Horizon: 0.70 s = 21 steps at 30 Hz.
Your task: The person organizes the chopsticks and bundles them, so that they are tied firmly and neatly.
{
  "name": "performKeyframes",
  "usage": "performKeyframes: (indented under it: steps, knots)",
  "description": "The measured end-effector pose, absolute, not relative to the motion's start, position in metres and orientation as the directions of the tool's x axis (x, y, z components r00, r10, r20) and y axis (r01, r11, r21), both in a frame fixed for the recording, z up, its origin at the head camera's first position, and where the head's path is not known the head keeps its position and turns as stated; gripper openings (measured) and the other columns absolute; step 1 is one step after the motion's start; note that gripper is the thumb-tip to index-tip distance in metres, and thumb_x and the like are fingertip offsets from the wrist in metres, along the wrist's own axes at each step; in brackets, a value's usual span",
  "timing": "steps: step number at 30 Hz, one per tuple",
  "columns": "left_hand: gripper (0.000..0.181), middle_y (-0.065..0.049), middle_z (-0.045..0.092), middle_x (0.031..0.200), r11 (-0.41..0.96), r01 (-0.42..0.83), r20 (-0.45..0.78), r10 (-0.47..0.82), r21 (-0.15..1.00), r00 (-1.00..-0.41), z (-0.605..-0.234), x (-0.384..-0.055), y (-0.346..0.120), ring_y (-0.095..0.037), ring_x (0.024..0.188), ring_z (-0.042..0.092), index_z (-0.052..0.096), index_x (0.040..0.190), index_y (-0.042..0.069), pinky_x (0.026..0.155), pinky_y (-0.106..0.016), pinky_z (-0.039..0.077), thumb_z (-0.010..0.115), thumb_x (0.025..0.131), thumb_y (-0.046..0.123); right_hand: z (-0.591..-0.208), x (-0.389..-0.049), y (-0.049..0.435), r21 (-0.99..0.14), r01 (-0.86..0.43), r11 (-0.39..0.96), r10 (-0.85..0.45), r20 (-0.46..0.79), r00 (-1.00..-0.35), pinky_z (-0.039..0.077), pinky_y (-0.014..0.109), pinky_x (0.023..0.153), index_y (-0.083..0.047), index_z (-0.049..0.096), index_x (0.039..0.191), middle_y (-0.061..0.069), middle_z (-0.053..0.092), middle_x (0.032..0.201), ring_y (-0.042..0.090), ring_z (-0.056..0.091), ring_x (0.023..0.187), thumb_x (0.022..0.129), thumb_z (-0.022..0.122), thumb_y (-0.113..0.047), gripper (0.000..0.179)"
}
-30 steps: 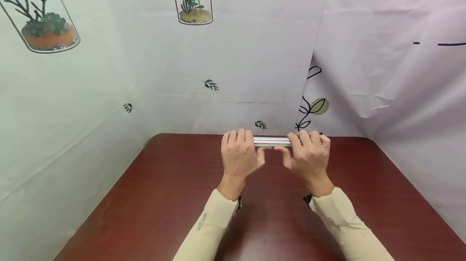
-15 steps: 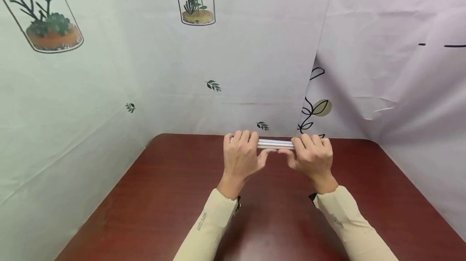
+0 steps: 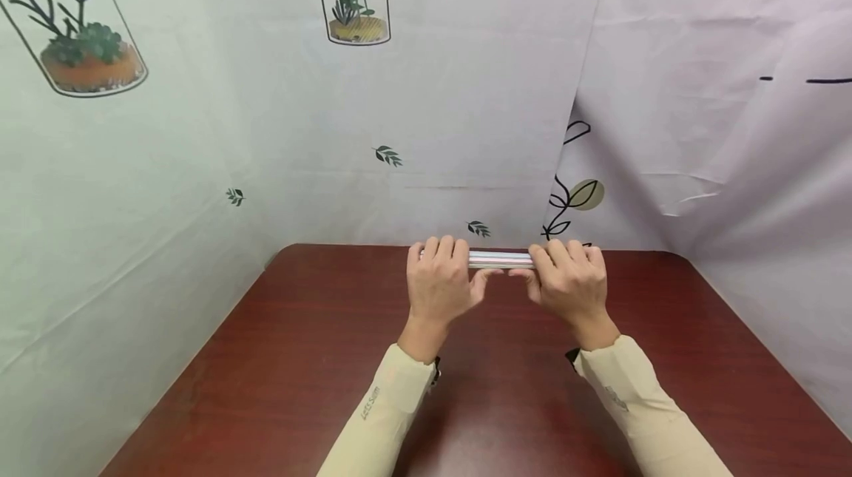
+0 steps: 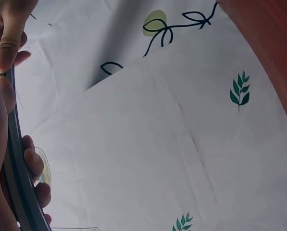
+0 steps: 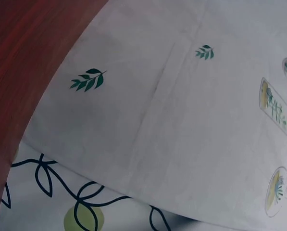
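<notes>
Both hands hold one thin, straight, layered thing [image 3: 501,259] with pale stripes, seen edge-on above the far part of the table; its kind cannot be told. My left hand [image 3: 438,281] grips its left part, fingers over the top and thumb along the near underside. On the right part, my right hand [image 3: 570,283] grips the same way, its thumb pointing at the left one with a small gap. In the left wrist view the thing [image 4: 22,183] shows a dark edge, with left fingertips [image 4: 33,163] curled round it. The right wrist view shows no clear hand.
The reddish-brown table [image 3: 299,359] spreads below the hands. White cloth [image 3: 433,107] printed with plants hangs behind the table and along its left and right sides, with folds at the right.
Both hands keep their grip. Half a second ago the striped thing sloped slightly down to the right; now it is nearly level. The whole head view has shifted slightly.
</notes>
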State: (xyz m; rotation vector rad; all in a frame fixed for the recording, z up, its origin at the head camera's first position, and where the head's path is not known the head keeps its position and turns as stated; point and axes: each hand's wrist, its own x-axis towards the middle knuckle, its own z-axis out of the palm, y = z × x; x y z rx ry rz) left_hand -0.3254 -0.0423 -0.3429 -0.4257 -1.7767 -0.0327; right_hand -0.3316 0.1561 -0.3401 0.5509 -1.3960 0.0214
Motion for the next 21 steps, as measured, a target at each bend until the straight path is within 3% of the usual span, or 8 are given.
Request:
performKeyframes:
  steps: [4,9,11,16,21]
  knots:
    - [0.055,-0.002,0.055,0.070,0.931,0.300,0.941,0.274,-0.207,-0.201,-0.344,-0.326,-0.044,-0.022,0.067,0.054,0.058,0.074,0.011,0.070,-0.038,0.045,0.061,0.078,0.066,-0.340,-0.332,0.154,0.355,-0.319,0.879,-0.301,0.931,0.208,0.026,0.043,0.045,-0.003,0.056,0.070,0.010,0.046,0.060,0.031,0.038,0.046,0.101,0.039,-0.054,0.062]
    - [0.037,-0.002,0.055,0.068,0.930,0.307,0.942,0.271,-0.203,-0.197,-0.345,-0.330,-0.044,-0.023,0.069,0.057,0.057,0.072,0.012,0.070,-0.039,0.045,0.062,0.079,0.048,-0.343,-0.332,0.153,0.347,-0.328,0.879,-0.300,0.935,0.188,0.027,0.044,0.048,-0.003,0.057,0.072,0.010,0.048,0.060,0.031,0.039,0.048,0.100,0.042,-0.055,0.061]
    - [0.032,-0.002,0.055,0.067,0.929,0.306,0.943,0.273,-0.208,-0.189,-0.346,-0.332,-0.044,-0.022,0.068,0.057,0.057,0.071,0.012,0.068,-0.039,0.045,0.062,0.077,0.043,-0.343,-0.331,0.155,0.349,-0.341,0.873,-0.312,0.936,0.160,0.029,0.044,0.049,-0.003,0.058,0.074,0.010,0.049,0.062,0.032,0.040,0.049,0.099,0.044,-0.055,0.060]
    - [0.039,-0.002,0.052,0.063,0.924,0.322,0.947,0.272,-0.208,-0.169,-0.347,-0.332,-0.046,-0.021,0.064,0.055,0.055,0.069,0.011,0.065,-0.039,0.045,0.064,0.078,0.049,-0.342,-0.327,0.162,0.359,-0.379,0.853,-0.368,0.928,0.050,0.034,0.046,0.052,-0.003,0.062,0.082,0.011,0.055,0.068,0.033,0.045,0.055,0.097,0.050,-0.054,0.055]
    - [0.039,-0.002,0.053,0.065,0.919,0.338,0.936,0.282,-0.201,-0.211,-0.345,-0.331,-0.048,-0.022,0.066,0.056,0.056,0.071,0.011,0.068,-0.040,0.045,0.062,0.080,0.049,-0.338,-0.324,0.166,0.360,-0.424,0.831,-0.408,0.913,-0.024,0.036,0.045,0.050,-0.002,0.065,0.088,0.011,0.059,0.071,0.033,0.049,0.056,0.096,0.052,-0.053,0.054]
